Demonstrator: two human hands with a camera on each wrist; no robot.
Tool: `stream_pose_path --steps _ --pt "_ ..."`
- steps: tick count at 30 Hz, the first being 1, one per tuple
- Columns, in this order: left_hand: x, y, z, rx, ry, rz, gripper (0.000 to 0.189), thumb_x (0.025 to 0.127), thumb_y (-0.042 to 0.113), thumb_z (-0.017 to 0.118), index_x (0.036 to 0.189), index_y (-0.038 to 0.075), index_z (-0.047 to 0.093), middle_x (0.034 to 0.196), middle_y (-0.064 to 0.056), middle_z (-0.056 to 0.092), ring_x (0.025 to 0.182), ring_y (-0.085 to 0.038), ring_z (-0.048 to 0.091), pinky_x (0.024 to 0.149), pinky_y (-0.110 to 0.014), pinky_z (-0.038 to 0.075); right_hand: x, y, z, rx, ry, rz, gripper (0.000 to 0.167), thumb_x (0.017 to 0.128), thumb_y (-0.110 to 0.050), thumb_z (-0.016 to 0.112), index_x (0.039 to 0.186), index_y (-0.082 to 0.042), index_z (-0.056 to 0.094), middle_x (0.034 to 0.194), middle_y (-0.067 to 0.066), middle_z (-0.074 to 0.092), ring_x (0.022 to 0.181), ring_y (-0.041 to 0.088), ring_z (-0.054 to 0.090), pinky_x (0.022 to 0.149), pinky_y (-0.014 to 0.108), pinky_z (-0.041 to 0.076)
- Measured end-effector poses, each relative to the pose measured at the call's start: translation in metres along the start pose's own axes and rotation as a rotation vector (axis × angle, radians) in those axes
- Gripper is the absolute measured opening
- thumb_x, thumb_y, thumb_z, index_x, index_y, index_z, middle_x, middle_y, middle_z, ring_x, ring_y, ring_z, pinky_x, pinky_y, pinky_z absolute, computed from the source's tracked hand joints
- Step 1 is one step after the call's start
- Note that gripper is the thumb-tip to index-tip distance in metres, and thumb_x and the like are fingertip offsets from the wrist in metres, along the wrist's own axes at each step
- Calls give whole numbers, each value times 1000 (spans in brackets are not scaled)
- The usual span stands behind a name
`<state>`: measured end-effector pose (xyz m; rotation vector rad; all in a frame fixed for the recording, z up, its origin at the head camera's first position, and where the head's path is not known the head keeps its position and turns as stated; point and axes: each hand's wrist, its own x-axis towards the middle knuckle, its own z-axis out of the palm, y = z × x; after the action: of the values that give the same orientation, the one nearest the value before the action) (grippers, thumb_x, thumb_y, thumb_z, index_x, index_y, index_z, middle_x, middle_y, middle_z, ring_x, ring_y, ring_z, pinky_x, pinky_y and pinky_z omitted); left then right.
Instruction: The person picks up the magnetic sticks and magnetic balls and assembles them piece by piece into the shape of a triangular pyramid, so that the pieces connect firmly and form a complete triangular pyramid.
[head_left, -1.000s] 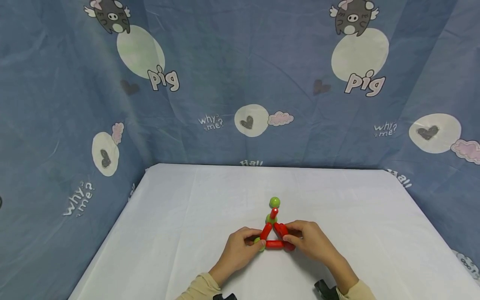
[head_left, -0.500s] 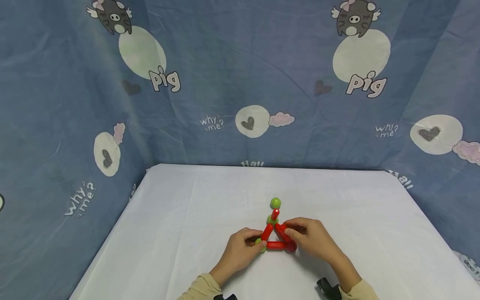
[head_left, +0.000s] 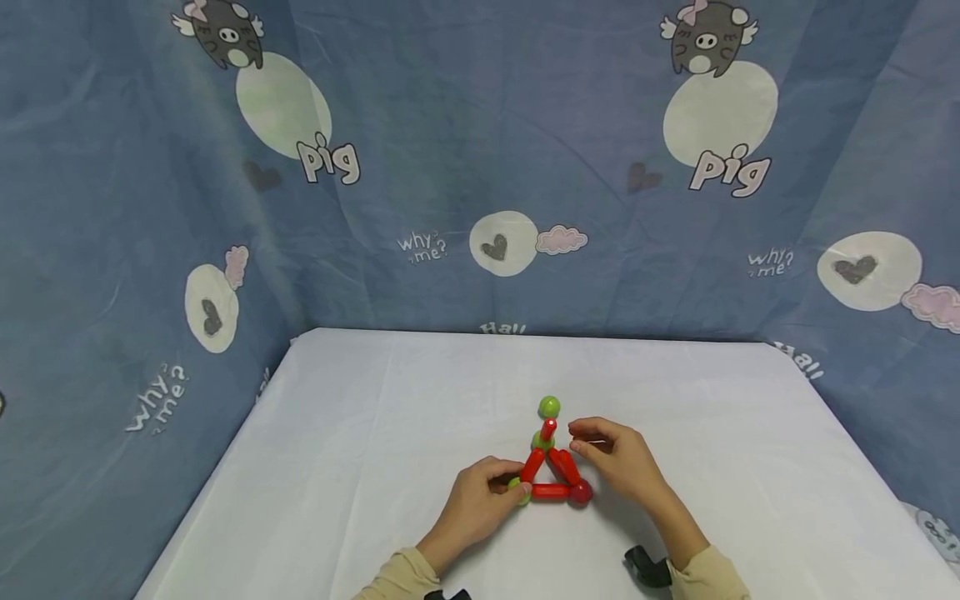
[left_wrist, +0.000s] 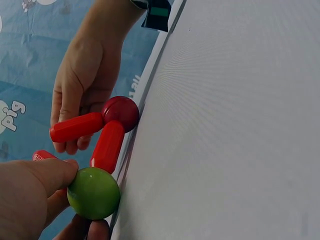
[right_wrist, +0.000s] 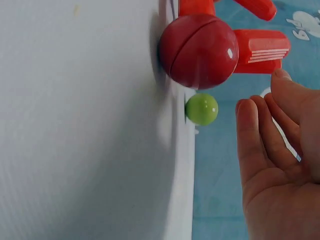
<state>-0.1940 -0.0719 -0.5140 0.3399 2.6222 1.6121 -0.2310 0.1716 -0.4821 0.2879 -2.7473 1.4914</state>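
Note:
A triangle of red rods joined by balls lies on the white table. My left hand (head_left: 476,500) pinches the green ball (left_wrist: 94,194) at its left corner between thumb and fingers. A dark red ball (right_wrist: 199,51) forms the right corner, with a red rod (head_left: 568,468) rising from it at a slant. The front rod (head_left: 550,492) links these two corners. At the far corner sits another green ball (head_left: 537,442), which bears a short-looking upright red rod (head_left: 549,429). My right hand (head_left: 621,462) is off to the right of the triangle, holding nothing, thumb and fingers apart.
Behind the triangle a separate green ball (head_left: 550,407) lies on the white tabletop (head_left: 390,417). A blue printed curtain (head_left: 375,167) hangs along the back and sides of the table. A black wrist device (head_left: 647,568) is by my right sleeve.
My right hand has let go of the slanted red rod at the right corner and moved up and away from it. The left hand stays on the green ball.

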Motion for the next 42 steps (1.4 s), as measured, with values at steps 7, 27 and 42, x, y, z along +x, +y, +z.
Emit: stream_pose_path --steps 7,27,42 --pt "0 1 -1 -19 -5 8 29 88 24 80 113 10 78 101 -1 73 84 -1 65 75 -15 55 7 3 2 20 -56 -20 33 92 -16 76 125 -11 72 121 8 74 111 25 70 95 35 58" --pt "-1 2 0 -8 -4 0 28 88 26 81 112 11 78 99 0 73 83 0 65 75 -15 55 22 -1 16 85 -121 -52 33 92 -13 75 124 -7 72 117 9 75 117 30 67 98 42 57" --pt "0 1 1 -5 8 -4 27 87 23 81 112 11 79 100 0 74 83 0 65 74 -15 55 21 -2 17 63 -123 -49 26 91 -10 76 117 -11 75 116 7 75 117 30 68 94 38 59"
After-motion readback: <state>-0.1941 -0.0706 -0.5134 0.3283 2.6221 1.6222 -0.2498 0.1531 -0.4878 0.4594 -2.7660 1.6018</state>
